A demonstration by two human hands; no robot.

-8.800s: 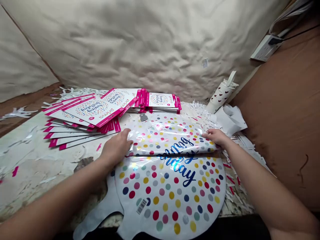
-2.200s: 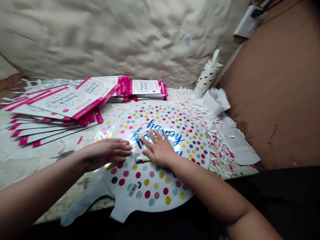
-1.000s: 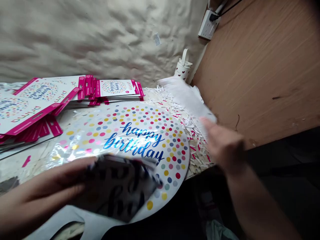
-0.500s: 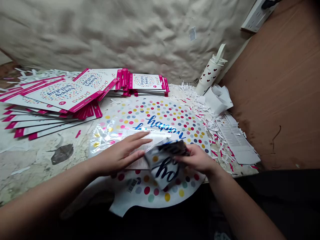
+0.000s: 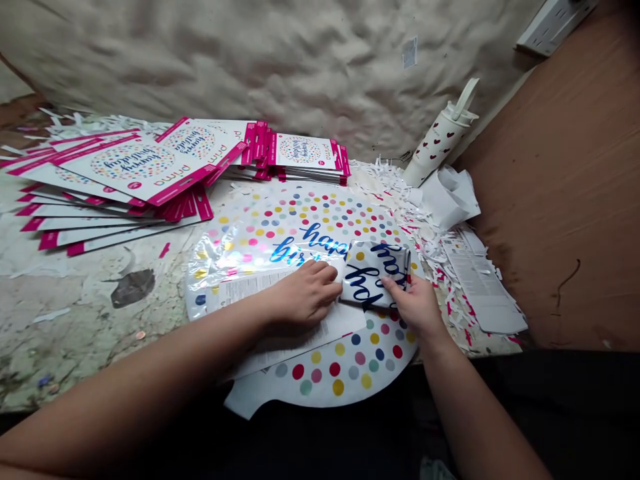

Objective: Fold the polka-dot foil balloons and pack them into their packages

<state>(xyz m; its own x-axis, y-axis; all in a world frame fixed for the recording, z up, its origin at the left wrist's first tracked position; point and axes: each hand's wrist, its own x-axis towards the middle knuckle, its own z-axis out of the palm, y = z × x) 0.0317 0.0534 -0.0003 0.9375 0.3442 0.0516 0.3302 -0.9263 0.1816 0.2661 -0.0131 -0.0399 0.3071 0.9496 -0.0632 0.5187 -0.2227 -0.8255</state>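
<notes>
My right hand (image 5: pixel 420 303) grips a folded foil balloon (image 5: pixel 367 277), thumb on top, with dark blue lettering and a few dots showing. My left hand (image 5: pixel 313 290) is closed, its curled fingers at the upper right edge of a flat white printed packet (image 5: pixel 260 287), close to the folded balloon's left edge. Its fingertips are partly hidden. Beneath both lies a large flat foil balloon (image 5: pixel 300 207) with coloured dots, blue lettering and a neck tab pointing towards me at the lower left.
Pink-and-white balloon packets (image 5: pixel 125 167) are piled at the back left, with a smaller stack (image 5: pixel 305 153) beside them. A heart-patterned bottle (image 5: pixel 440 143), crumpled white paper (image 5: pixel 450 197), paper shreds (image 5: pixel 435 267) and a printed sheet (image 5: pixel 485 287) lie along the right by a brown panel (image 5: pixel 560 200).
My left hand has gone from spread fingers to a closed grip. The folded balloon has moved up and right and lies flatter. The white packet has tilted. The view has shifted slightly.
</notes>
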